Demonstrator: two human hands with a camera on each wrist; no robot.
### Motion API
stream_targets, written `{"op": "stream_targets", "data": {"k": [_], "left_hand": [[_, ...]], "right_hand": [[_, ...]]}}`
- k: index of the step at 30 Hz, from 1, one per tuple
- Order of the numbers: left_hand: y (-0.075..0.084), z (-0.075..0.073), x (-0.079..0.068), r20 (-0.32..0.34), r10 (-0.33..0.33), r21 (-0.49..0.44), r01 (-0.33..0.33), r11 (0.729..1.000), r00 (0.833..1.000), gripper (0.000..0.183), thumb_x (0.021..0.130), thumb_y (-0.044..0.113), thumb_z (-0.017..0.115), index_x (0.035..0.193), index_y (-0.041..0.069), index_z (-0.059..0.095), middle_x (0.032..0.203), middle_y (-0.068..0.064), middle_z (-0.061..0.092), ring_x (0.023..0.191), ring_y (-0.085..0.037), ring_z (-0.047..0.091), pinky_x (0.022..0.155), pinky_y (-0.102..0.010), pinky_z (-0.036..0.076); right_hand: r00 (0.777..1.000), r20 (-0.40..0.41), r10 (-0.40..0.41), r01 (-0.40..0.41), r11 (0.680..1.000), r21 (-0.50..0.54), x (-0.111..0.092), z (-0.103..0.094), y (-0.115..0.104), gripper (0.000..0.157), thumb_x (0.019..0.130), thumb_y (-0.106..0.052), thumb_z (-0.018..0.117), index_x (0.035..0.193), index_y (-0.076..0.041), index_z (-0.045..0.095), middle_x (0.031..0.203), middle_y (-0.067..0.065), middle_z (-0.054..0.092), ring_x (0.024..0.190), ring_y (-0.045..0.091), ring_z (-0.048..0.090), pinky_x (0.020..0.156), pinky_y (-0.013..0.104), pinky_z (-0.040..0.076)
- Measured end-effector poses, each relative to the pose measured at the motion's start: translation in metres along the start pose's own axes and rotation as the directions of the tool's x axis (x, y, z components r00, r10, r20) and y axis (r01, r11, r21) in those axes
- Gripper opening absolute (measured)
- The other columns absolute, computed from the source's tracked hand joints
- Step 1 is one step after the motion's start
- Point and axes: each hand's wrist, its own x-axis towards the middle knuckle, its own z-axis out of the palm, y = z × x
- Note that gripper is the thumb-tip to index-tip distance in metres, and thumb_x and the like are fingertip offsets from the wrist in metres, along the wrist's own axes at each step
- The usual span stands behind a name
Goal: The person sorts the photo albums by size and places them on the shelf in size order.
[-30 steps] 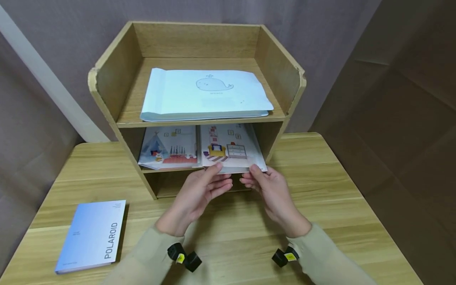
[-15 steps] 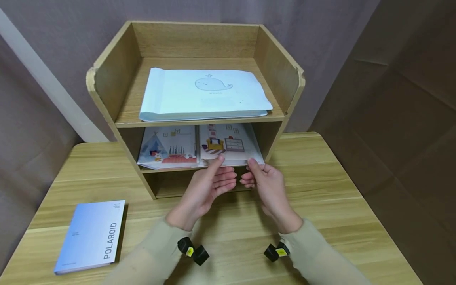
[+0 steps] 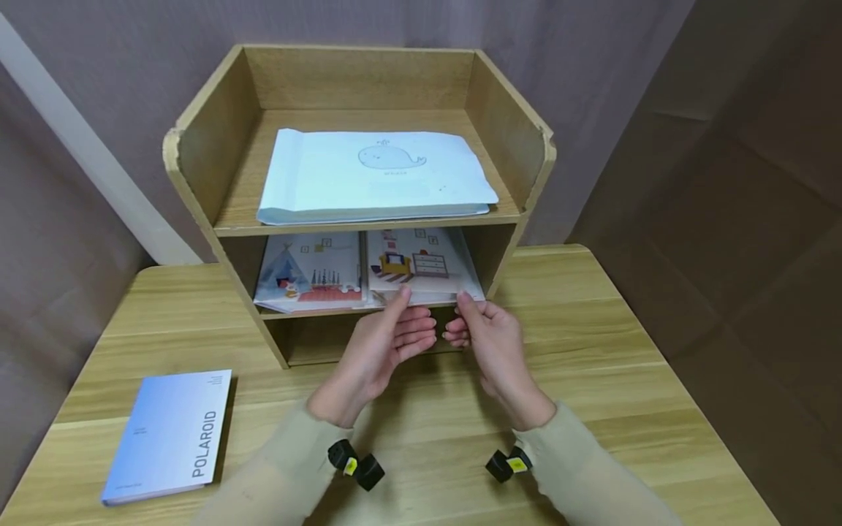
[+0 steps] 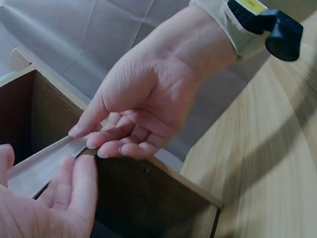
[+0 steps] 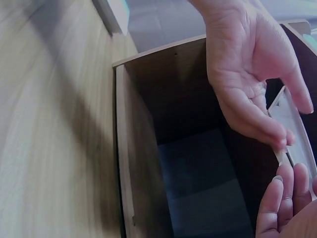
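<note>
In the head view a wooden shelf unit (image 3: pixel 384 228) holds two flat illustrated books side by side on its middle level. The right-hand book (image 3: pixel 430 265) shows a yellow armchair and a drawer chest; the left-hand book (image 3: pixel 312 270) shows a blue tent. My left hand (image 3: pixel 378 347) is at the front edge of the right-hand book, thumb up on it and fingers straight below. My right hand (image 3: pixel 493 340) is near that book's right corner, thumb tip on its edge, fingers lightly bent beneath. In the left wrist view the right thumb touches the book's pale edge (image 4: pixel 44 168).
A white book with a whale drawing (image 3: pixel 378 179) lies on the top level. A blue-white POLAROID album (image 3: pixel 169 437) lies on the table (image 3: pixel 434 482) at left. The lower compartment (image 5: pixel 198 168) opens under the hands. A curtain (image 3: pixel 368 22) hangs behind.
The right-hand book has slid back into the shelf, its front edge now near the shelf's edge. Both hands moved slightly forward with it, mostly in the first half second.
</note>
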Motion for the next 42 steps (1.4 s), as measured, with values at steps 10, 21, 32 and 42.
{"op": "stream_targets", "data": {"k": [10,21,32,42], "left_hand": [[-0.017,-0.031,-0.024,0.012,0.207,0.552,-0.179,0.814,0.978,0.056,0.087,0.048,0.069,0.126,0.009,0.056,0.118,-0.008,0.061,0.107,-0.023,0.061,0.088,-0.038,0.053],[-0.024,-0.079,-0.069,-0.075,0.276,0.784,-0.114,0.610,0.958,0.072,0.073,0.058,0.077,0.130,0.023,0.050,0.125,0.003,0.056,0.117,-0.024,0.054,0.098,-0.042,0.047],[-0.013,-0.122,-0.094,-0.112,0.366,0.914,-0.050,0.404,0.924,0.085,0.072,0.063,0.075,0.135,0.013,0.048,0.127,-0.008,0.058,0.114,-0.027,0.056,0.094,-0.045,0.048],[0.004,-0.169,-0.116,-0.170,0.415,0.982,0.120,0.144,0.894,0.108,0.067,0.077,0.067,0.141,0.004,0.041,0.132,-0.023,0.048,0.120,-0.041,0.046,0.090,-0.061,0.042]], "right_hand": [[0.995,0.100,-0.014,0.023,0.995,-0.094,-0.009,0.002,0.024,0.039,0.090,-0.035,0.069,0.093,0.002,0.057,0.080,0.019,0.068,0.070,0.024,0.067,0.070,0.045,0.058],[0.966,0.253,0.052,-0.012,0.987,-0.158,-0.025,0.022,0.046,0.029,0.089,-0.029,0.072,0.099,-0.003,0.060,0.087,0.018,0.066,0.086,0.044,0.063,0.075,0.053,0.055],[0.893,0.410,0.186,-0.122,0.977,-0.175,-0.042,0.064,0.071,0.041,0.088,-0.032,0.072,0.110,-0.001,0.056,0.097,0.023,0.065,0.087,0.039,0.064,0.074,0.047,0.057],[0.830,0.495,0.258,-0.204,0.966,-0.161,-0.055,0.111,0.084,0.048,0.090,-0.028,0.071,0.121,0.001,0.051,0.100,0.016,0.066,0.085,0.032,0.066,0.072,0.040,0.058]]}}
